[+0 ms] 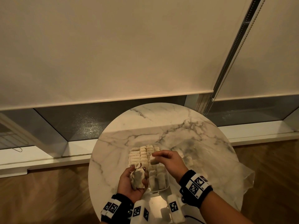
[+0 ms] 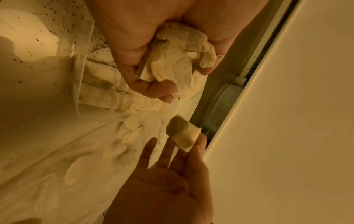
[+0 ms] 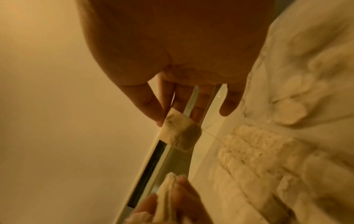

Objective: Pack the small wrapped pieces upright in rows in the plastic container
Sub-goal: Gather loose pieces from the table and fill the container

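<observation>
A clear plastic container (image 1: 167, 183) stands on the round marble table (image 1: 145, 123), holding several rows of small wrapped pieces (image 1: 140, 155) packed upright. My left hand (image 1: 135, 179) hovers at the container's near left corner and grips a loose bunch of wrapped pieces (image 2: 172, 63) in its palm. My right hand (image 1: 159, 156) is over the container's middle and pinches a single wrapped piece (image 1: 153, 160) between thumb and fingertips. In the right wrist view that piece (image 3: 180, 131) hangs from the fingertips, its other fingers straight, with a thin thread trailing off it. The packed rows (image 3: 249, 154) lie to the right.
A crumpled clear plastic bag (image 1: 226, 172) with a few more pieces lies on the table to the right of the container. Dark specks dot the surface near the container (image 2: 57, 22). Roller blinds (image 1: 113, 54) and a low sill stand behind; wooden floor surrounds the table.
</observation>
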Motion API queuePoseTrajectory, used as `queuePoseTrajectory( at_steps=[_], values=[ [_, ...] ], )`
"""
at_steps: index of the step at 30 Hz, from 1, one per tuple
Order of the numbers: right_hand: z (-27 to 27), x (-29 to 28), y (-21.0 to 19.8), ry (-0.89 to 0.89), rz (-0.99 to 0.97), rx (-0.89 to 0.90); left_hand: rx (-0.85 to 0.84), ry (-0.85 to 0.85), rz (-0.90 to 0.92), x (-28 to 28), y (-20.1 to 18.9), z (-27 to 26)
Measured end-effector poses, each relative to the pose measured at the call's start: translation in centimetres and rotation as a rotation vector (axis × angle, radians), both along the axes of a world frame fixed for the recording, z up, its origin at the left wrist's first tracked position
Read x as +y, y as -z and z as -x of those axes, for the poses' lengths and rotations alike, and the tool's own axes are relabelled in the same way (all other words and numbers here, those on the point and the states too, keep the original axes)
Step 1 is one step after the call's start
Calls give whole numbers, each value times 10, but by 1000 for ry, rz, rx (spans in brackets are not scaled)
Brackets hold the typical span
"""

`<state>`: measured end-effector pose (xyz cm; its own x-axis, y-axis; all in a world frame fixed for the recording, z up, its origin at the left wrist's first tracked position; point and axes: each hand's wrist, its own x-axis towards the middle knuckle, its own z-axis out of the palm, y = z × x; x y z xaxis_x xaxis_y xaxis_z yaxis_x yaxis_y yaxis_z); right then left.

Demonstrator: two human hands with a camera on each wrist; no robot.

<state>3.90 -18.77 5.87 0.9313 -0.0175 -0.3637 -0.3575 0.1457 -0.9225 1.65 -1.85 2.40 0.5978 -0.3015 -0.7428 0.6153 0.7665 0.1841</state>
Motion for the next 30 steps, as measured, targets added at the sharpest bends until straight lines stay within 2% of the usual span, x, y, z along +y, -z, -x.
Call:
queuePoseTrajectory(
  at_steps=[7, 16, 24, 30],
  values=[
    [-11, -6, 36, 14, 201, 49, 18, -5, -31, 11, 7, 0],
    [-14, 2, 46, -27, 149, 84, 12, -30, -11, 20, 9, -3],
    [-16, 1, 46, -13, 247, 70, 14, -42, -8, 23, 13, -4],
    [-18, 0, 44, 2, 142, 144, 19, -44, -4, 27, 15, -4]
  ],
)
